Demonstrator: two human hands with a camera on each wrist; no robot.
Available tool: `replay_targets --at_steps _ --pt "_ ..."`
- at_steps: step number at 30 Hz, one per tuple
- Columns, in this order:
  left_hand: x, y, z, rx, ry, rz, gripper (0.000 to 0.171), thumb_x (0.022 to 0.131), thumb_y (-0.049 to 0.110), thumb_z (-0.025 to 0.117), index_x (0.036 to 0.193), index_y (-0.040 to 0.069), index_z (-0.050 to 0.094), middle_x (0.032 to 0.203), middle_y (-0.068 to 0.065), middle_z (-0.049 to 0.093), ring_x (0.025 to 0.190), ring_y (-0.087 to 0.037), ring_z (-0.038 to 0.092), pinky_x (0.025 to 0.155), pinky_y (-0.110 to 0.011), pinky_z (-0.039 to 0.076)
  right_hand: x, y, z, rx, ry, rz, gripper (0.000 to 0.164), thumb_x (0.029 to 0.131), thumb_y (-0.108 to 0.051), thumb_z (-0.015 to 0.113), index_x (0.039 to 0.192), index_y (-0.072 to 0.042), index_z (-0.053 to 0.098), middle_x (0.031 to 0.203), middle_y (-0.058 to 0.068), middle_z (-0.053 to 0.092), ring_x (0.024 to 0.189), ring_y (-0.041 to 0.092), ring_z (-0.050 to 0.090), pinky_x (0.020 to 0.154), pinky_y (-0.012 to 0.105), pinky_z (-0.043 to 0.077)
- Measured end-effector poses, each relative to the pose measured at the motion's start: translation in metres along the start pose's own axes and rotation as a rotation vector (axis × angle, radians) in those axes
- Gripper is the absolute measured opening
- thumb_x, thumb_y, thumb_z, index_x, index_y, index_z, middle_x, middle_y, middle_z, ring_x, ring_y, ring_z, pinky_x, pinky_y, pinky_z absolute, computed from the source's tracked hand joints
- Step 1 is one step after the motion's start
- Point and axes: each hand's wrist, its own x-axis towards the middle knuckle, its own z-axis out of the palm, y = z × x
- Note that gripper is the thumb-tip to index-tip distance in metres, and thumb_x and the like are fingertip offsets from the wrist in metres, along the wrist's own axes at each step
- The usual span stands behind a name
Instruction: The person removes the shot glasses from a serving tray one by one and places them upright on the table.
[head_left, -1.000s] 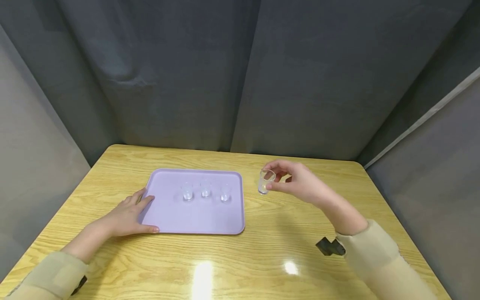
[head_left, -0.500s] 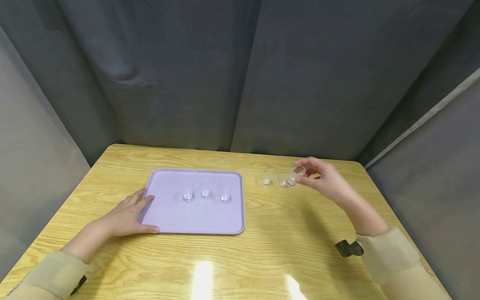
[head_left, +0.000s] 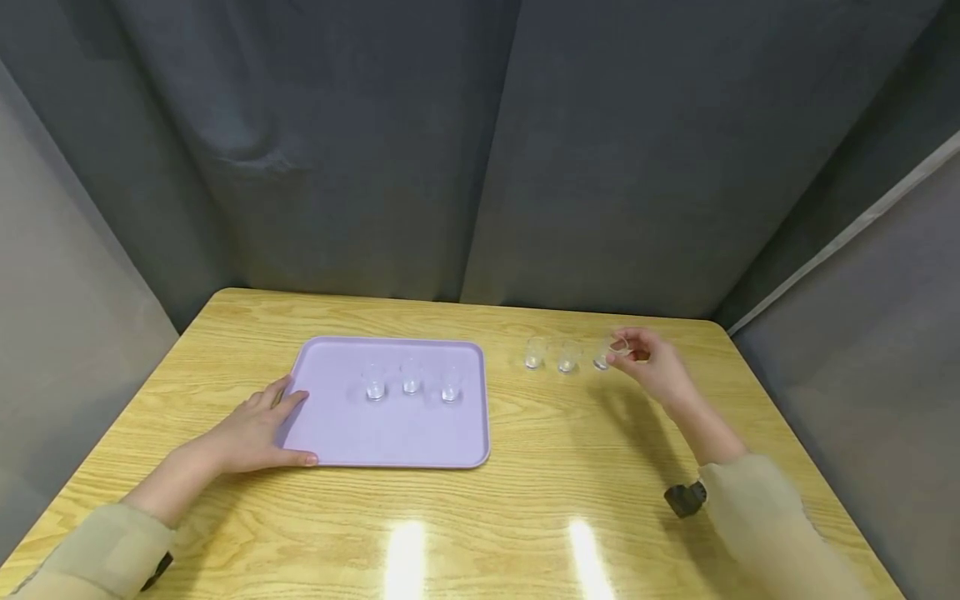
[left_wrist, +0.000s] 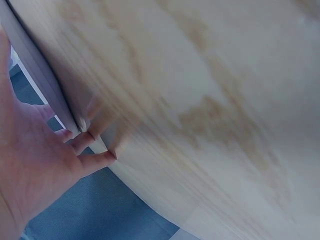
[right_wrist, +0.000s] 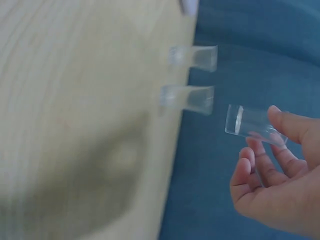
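Note:
In the head view my right hand (head_left: 654, 367) pinches a small clear shot glass (head_left: 609, 350) between thumb and fingers. That glass also shows in the right wrist view, its thick base (right_wrist: 239, 119) pointing away from the hand and held above the table. To its left, two similar shot glasses (head_left: 567, 357) stand upright on the wooden table. Three more shot glasses (head_left: 411, 379) are on the lilac tray (head_left: 375, 437). My left hand (head_left: 251, 433) rests spread at the tray's near left corner, thumb along the front rim, fingers along the left side.
The wooden table (head_left: 360, 533) reaches to a dark grey curtain (head_left: 360, 167) at the back. Lighter grey panels (head_left: 900, 400) flank it on the sides. The row of glasses stands near the table's far edge.
My right hand, gripping the shot glass, first moved rightward past the two standing glasses, which it had partly hidden, then moved slightly down and right. My left hand and the tray stayed put.

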Motion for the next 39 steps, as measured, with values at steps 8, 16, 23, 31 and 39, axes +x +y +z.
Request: replay_targets --at_steps 8,16,23,31,39 --pt "0.000 0.001 -0.001 -0.004 -0.003 -0.006 0.112 0.068 0.078 0.060 0.143 -0.001 0.035 0.151 -0.030 0.015 0.131 -0.054 0.024 0.099 -0.069 0.026 0.016 0.033 0.016 -0.017 0.068 0.052 0.041 0.091 -0.016 0.063 0.128 0.000 0.052 0.117 0.021 0.061 0.095 0.028 0.054 0.070 0.021 0.045" --pt "-0.001 0.002 -0.002 -0.004 -0.001 -0.002 0.112 0.068 0.077 0.060 0.143 -0.001 0.035 0.151 -0.030 0.015 0.131 -0.054 0.024 0.099 -0.069 0.027 0.026 0.048 0.024 -0.030 0.032 0.091 0.043 0.092 -0.015 0.062 0.128 0.005 0.050 0.119 0.026 0.059 0.107 0.038 0.053 0.092 0.048 0.044" --pt "-0.001 0.001 -0.002 -0.005 -0.001 0.000 0.111 0.068 0.077 0.060 0.143 -0.001 0.035 0.151 -0.030 0.015 0.131 -0.054 0.024 0.099 -0.068 0.027 0.031 0.052 0.027 -0.041 -0.002 0.147 0.042 0.091 -0.015 0.062 0.127 0.004 0.050 0.120 0.025 0.057 0.112 0.037 0.050 0.083 0.039 0.048" --pt "-0.001 0.001 -0.002 -0.009 -0.004 -0.001 0.111 0.068 0.077 0.060 0.143 0.000 0.035 0.150 -0.030 0.016 0.131 -0.054 0.024 0.099 -0.068 0.026 0.030 0.055 0.028 -0.016 -0.037 0.178 0.046 0.093 -0.017 0.061 0.132 0.002 0.046 0.125 0.026 0.053 0.114 0.037 0.050 0.072 0.029 0.048" --pt "-0.001 0.002 -0.002 -0.012 -0.008 -0.004 0.111 0.068 0.078 0.059 0.143 0.000 0.034 0.151 -0.030 0.015 0.131 -0.054 0.024 0.100 -0.068 0.026 0.029 0.053 0.023 0.046 -0.081 0.193 0.071 0.090 -0.021 0.066 0.147 -0.006 0.027 0.139 0.026 0.041 0.118 0.041 0.045 0.088 0.046 0.045"
